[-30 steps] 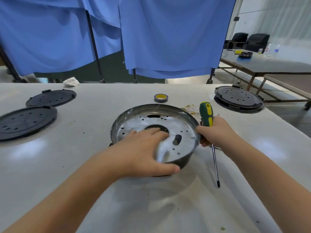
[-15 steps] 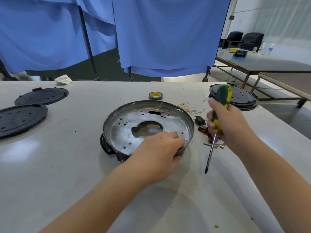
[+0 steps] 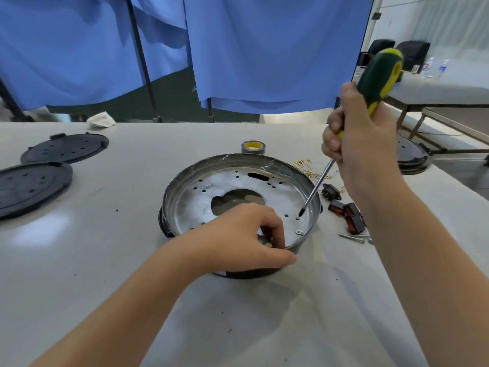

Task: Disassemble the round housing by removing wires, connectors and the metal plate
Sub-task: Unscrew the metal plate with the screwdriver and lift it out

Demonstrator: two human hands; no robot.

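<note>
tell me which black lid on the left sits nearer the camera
The lower-left lid, cut off by the frame's left edge. The other lid lies behind it, farther up the table.

Round housing (image 3: 291, 168) lies open-side up, perforated metal plate (image 3: 201, 205) inside.

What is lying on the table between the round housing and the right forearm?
In the head view: a small black connector, red switch parts and a few loose screws, beside the housing on the table.

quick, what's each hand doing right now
Left hand: grips the round housing rim.
Right hand: holds the screwdriver.
</note>
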